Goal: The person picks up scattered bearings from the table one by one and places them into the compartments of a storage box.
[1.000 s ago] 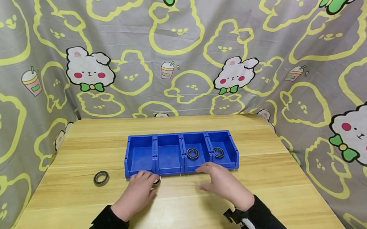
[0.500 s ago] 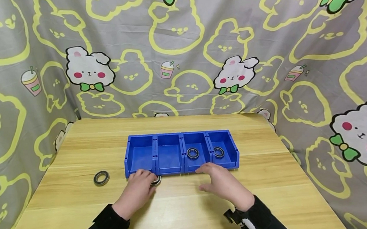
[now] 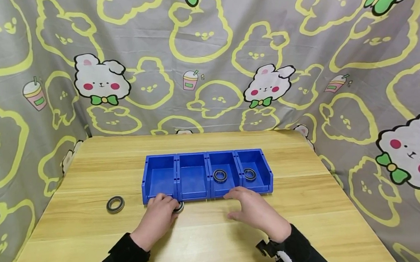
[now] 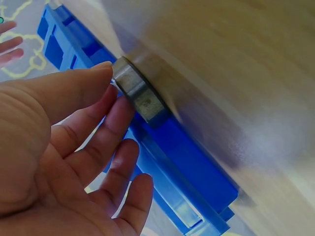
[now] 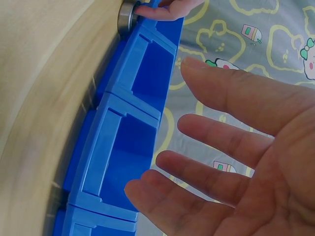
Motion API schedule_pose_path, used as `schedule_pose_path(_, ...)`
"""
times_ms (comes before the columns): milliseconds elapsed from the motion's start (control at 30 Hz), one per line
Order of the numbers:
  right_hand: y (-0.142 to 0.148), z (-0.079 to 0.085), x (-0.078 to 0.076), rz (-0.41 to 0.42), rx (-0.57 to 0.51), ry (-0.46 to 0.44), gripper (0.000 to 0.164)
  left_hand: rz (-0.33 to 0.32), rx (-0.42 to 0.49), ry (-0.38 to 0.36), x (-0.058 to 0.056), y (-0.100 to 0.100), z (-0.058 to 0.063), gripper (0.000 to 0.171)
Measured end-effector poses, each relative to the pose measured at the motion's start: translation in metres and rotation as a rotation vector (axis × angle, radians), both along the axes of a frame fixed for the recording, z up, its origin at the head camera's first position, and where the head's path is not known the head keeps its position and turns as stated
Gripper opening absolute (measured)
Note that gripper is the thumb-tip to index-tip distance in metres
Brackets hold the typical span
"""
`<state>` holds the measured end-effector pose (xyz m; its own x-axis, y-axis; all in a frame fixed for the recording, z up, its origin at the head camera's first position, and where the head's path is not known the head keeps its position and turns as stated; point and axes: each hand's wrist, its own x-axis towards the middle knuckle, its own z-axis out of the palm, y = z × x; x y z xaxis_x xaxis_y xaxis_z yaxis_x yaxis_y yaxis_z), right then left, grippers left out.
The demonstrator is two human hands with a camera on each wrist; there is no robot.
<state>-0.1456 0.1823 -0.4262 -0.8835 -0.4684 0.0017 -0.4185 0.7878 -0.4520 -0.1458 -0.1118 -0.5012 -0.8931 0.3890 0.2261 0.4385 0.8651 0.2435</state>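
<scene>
My left hand (image 3: 158, 218) pinches a ball bearing (image 4: 140, 92) with thumb and fingers at the front edge of the blue bins (image 3: 191, 196). The left wrist view has this bearing on edge, its steel rim facing the camera; from the head it is partly hidden by the fingers. My right hand (image 3: 259, 212) holds nothing and hovers before the bins' right half, fingers apart and relaxed. One bearing (image 3: 220, 176) lies in the third bin from the left and another bearing (image 3: 250, 175) in the rightmost bin. A further bearing (image 3: 115, 204) lies flat on the table, left of my left hand.
Four-sided wooden table (image 3: 301, 205) with a rounded right front corner carries everything. The bins stand joined in a row, their low fronts toward me. A patterned grey curtain (image 3: 217, 44) encloses the back and both sides.
</scene>
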Motion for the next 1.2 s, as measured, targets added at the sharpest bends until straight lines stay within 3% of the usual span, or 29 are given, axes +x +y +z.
schedule_pose_path(667,0.002,-0.001,0.001,0.004,-0.004,0.01,0.045,0.019,0.003,0.028,-0.003,0.003,0.0,0.011)
schedule_pose_path(1200,0.003,-0.001,0.003,-0.005,-0.008,0.004,0.046,-0.021,-0.027,-0.054,0.007,0.002,0.006,0.015)
